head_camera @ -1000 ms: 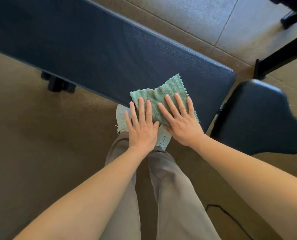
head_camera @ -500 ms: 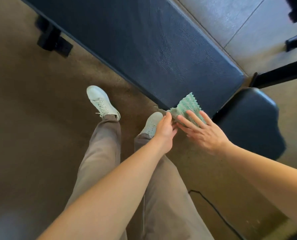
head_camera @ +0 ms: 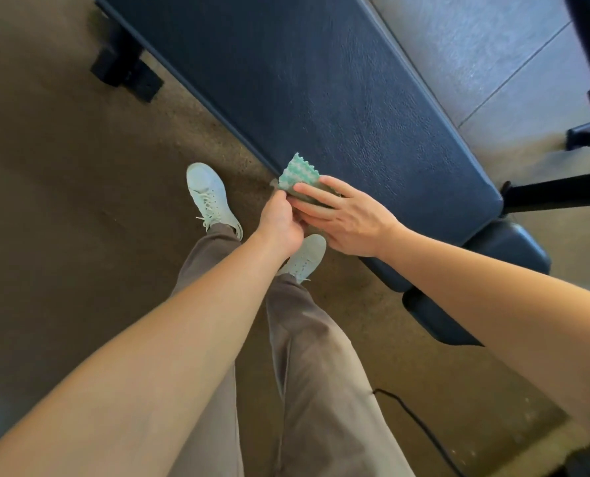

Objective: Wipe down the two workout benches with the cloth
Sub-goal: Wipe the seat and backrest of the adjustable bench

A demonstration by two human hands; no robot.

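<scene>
The left grip (head_camera: 280, 222) pinches the green-and-white woven cloth (head_camera: 298, 171) at the edge of the dark-blue padded tabletop (head_camera: 338, 98); the right grip (head_camera: 343, 216), fingers straight, pins it flat for wiping.

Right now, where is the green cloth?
In the head view the green cloth lies on the near edge of the dark blue bench pad, under the flat fingers of the right hand, while the left hand grips its near side.

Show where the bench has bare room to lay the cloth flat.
Dark blue padded bench top: bare beyond the green-and-white cloth, up to its far edge. Crowded at the near edge, where left hand and right hand meet.
</scene>
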